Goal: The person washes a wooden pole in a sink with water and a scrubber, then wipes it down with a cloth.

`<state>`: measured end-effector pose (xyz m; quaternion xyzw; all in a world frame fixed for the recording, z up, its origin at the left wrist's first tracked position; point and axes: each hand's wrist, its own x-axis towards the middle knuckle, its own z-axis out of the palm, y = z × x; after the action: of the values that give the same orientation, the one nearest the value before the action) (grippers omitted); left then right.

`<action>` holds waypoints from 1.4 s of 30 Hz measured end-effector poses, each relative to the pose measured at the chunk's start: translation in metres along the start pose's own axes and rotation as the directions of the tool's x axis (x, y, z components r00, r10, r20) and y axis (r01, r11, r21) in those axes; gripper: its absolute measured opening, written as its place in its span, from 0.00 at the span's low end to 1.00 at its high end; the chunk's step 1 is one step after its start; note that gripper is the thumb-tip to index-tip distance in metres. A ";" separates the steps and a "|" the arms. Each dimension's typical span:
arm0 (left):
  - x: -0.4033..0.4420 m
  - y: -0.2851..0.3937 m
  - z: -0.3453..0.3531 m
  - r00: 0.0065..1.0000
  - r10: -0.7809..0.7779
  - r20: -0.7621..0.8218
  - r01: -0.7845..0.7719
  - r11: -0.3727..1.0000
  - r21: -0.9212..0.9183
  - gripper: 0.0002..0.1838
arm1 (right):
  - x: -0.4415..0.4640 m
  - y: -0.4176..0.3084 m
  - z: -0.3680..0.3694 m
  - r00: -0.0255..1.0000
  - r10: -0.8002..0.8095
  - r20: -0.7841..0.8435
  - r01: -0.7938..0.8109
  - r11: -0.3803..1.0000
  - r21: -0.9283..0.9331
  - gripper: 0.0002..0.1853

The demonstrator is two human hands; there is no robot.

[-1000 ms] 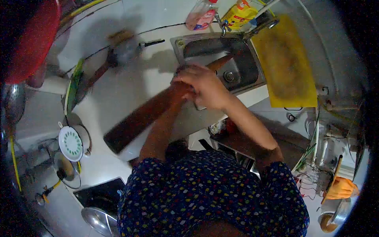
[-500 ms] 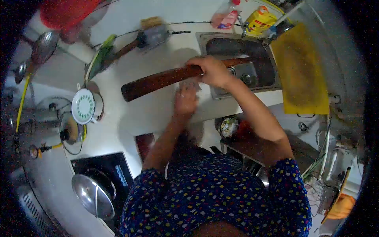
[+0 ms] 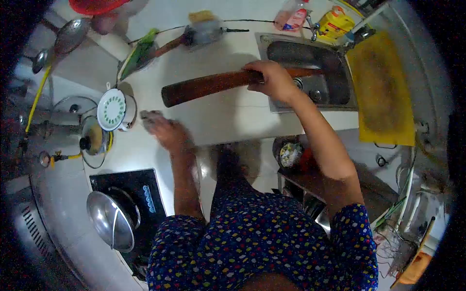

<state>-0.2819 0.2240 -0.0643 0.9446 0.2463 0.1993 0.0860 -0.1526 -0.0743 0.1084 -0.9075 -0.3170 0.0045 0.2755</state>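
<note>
A long dark-brown wooden piece [image 3: 208, 87] is raised over the white counter, its wide end to the left and its narrow end above the sink. My right hand [image 3: 274, 82] is wrapped round it near the middle. My left hand [image 3: 170, 133] is over the counter edge near the enamel pot, with a crumpled greyish cloth [image 3: 151, 119] at its fingers. The left hand does not touch the wooden piece.
The steel sink [image 3: 310, 52] lies at the right, beside a yellow mat [image 3: 383, 92]. A white enamel pot [image 3: 111, 109] stands at the left, above a black hob [image 3: 145, 186] with a metal pan [image 3: 109, 220]. A cleaver [image 3: 206, 34] lies along the back wall.
My left hand has moved from the wooden piece to the left, towards the pot. My right hand still holds the wooden piece, now turned closer to level. The view has shifted.
</note>
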 end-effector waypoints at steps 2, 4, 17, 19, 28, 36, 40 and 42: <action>-0.022 0.034 -0.016 0.988 0.115 0.100 -0.083 0.957 -0.278 0.37 | 0.002 -0.005 0.006 0.999 0.025 0.023 -0.025 1.000 0.018 0.26; -0.059 0.043 0.015 0.897 0.384 0.221 -0.348 0.919 -0.182 0.30 | 0.003 -0.005 0.018 0.997 0.048 0.060 -0.051 0.998 0.041 0.26; 0.003 -0.072 0.035 0.967 -0.100 -0.235 0.146 0.971 0.189 0.33 | 0.020 0.001 0.083 0.980 0.064 0.188 -0.026 0.980 -0.195 0.23; 0.001 -0.022 -0.009 0.973 -0.096 -0.208 0.122 0.986 0.116 0.27 | 0.025 0.001 0.087 0.980 0.091 0.179 -0.049 0.972 -0.229 0.23; -0.085 0.121 0.013 0.725 0.596 0.345 -0.558 0.802 -0.213 0.29 | 0.037 -0.005 0.107 0.974 0.218 0.055 -0.194 0.940 -0.281 0.24; -0.073 0.203 0.028 0.609 0.777 0.158 -0.325 0.426 -0.844 0.27 | -0.020 -0.006 0.099 0.907 0.103 -0.409 -0.122 0.992 -0.021 0.22; -0.066 0.229 0.028 0.581 0.699 0.417 0.435 0.166 -0.885 0.27 | -0.086 0.011 0.103 0.675 0.486 -0.555 -0.366 0.874 0.321 0.23; -0.067 0.234 0.039 0.538 0.764 0.357 0.221 0.281 -0.934 0.25 | -0.108 0.030 0.119 0.525 0.594 -0.609 -0.418 0.804 0.423 0.22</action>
<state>-0.2184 -0.0144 -0.0608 0.7222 -0.1757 -0.1217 0.6579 -0.2433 -0.0971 -0.0253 -0.8493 0.0985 -0.2335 0.4631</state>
